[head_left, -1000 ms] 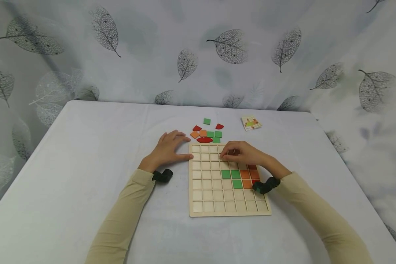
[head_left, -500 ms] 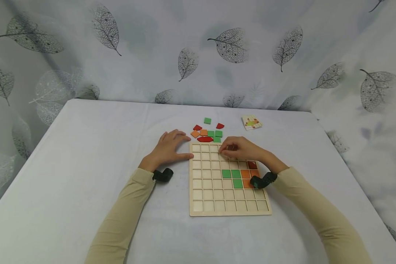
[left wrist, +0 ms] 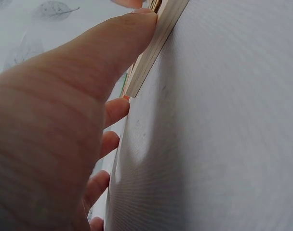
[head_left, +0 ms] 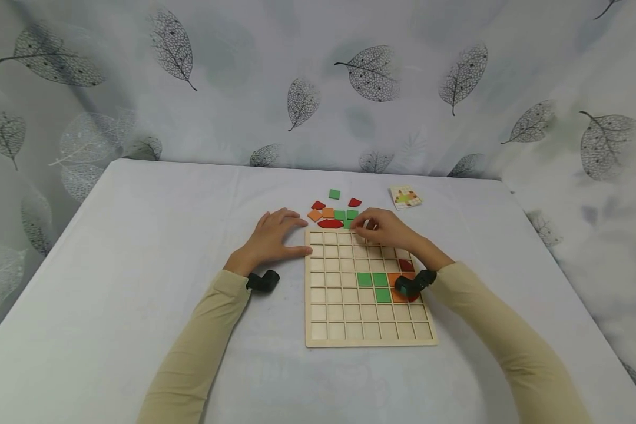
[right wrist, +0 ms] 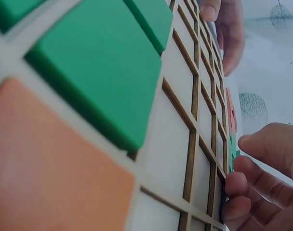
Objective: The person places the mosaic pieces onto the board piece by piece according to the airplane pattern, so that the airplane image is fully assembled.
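Note:
A wooden grid board (head_left: 371,331) lies on the white-covered table. Inset in its right half are several green tiles (head_left: 364,280), some orange tiles and a dark red piece (head_left: 406,265). My left hand (head_left: 270,238) rests beside the board's left side, fingers spread; in the left wrist view its thumb (left wrist: 98,53) touches the board edge (left wrist: 153,53). My right hand (head_left: 384,228) is over the board's back edge, fingertips right by the loose green tiles (head_left: 352,215). In the right wrist view that hand's thumb and bent fingers stand apart, nothing visible between them.
Behind the board lie loose pieces: orange tiles (head_left: 327,213), a red elongated piece (head_left: 330,224), red rounded pieces (head_left: 354,202) and a separate green tile (head_left: 334,194). A small patterned card (head_left: 404,197) sits farther right. A leaf-print curtain (head_left: 217,118) hangs behind the table.
My right hand has moved back from over the board's upper rows to its far edge, close to the loose tiles. My left hand has stayed in place.

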The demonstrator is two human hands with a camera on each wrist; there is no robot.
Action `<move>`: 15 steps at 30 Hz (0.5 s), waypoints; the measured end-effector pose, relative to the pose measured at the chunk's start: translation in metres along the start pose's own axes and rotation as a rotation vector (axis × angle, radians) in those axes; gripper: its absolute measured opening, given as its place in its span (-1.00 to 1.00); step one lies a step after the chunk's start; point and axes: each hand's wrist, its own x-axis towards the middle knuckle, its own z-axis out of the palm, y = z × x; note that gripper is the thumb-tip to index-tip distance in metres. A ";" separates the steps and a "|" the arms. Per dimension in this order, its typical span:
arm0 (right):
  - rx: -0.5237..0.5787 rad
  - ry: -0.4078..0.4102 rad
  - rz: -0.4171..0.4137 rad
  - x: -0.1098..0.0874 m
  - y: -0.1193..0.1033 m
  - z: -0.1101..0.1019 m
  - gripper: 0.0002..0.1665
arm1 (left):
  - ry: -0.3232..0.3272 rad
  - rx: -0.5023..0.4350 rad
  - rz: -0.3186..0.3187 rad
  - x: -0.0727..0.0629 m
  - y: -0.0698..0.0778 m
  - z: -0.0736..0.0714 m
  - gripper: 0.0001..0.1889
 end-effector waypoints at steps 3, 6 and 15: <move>-0.003 0.005 0.046 0.003 -0.001 0.000 -0.80 | -0.001 0.000 0.000 0.000 0.000 0.000 -0.31; 0.004 -0.007 0.083 0.007 -0.001 0.001 -0.78 | -0.001 0.004 0.001 0.000 0.000 -0.001 -0.31; 0.019 -0.061 0.136 0.017 0.003 0.001 -0.66 | -0.005 0.008 -0.007 -0.001 0.001 -0.001 -0.32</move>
